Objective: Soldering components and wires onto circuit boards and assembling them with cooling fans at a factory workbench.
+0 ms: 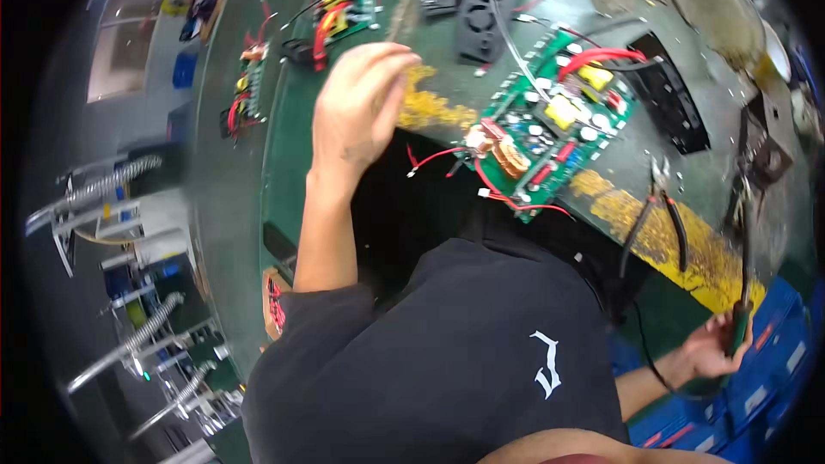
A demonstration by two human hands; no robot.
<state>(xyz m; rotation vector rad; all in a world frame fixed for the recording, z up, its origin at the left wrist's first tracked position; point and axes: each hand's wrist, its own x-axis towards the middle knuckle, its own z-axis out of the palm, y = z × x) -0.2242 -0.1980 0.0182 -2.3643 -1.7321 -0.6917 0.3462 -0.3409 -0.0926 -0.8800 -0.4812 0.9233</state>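
My left hand [359, 107] is raised over the near edge of the green bench, left of a circuit board [540, 139]. Its fingers are curled together with the thumb close to them; motion blurs the tips, and anything between them cannot be made out. At the lower right my right hand [715, 351] grips the green handle of a soldering iron [746, 271]. The iron's metal end points up toward a dark metal holder [763, 150]. Yellow transformers, a copper coil and red wires sit on the board, which overhangs the worn yellow bench edge.
Pliers [657, 215] with dark handles lie right of the board, near a black panel [669, 94]. Black fan housings [490, 9] stand behind. More wired boards [344, 0] lie at the far left. Blue bins [756, 378] are below the bench at right.
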